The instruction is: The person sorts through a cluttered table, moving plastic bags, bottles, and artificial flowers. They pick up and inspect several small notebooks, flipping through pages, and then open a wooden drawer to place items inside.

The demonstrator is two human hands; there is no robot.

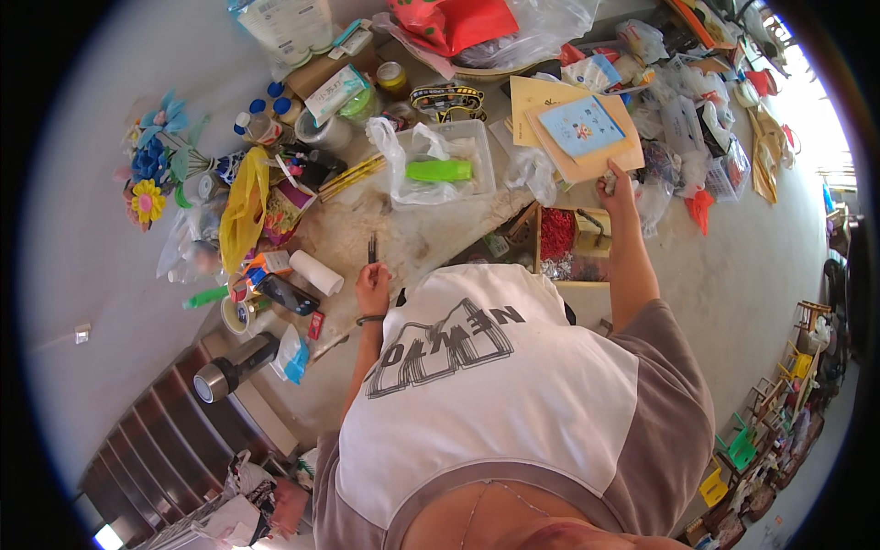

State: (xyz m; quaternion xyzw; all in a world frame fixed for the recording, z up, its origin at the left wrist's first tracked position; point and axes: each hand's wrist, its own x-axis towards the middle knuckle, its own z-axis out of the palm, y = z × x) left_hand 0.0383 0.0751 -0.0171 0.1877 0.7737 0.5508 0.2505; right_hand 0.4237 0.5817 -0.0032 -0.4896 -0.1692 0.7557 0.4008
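Observation:
My left hand is closed around a few slim dark pens or pencils, their tips pointing away from me over the worn tabletop. My right hand is at the near edge of a stack of tan paper covers, one finger touching it. In its curled fingers is a small crumpled whitish thing, too small to identify. A blue exercise book lies on top of the stack. Left of it, a clear plastic box holds a bright green case and a white plastic bag.
Below the table edge is an open drawer with red strands. On the left are a smartphone, a paper roll, a thermos and a yellow bag. A headlamp lies behind the box.

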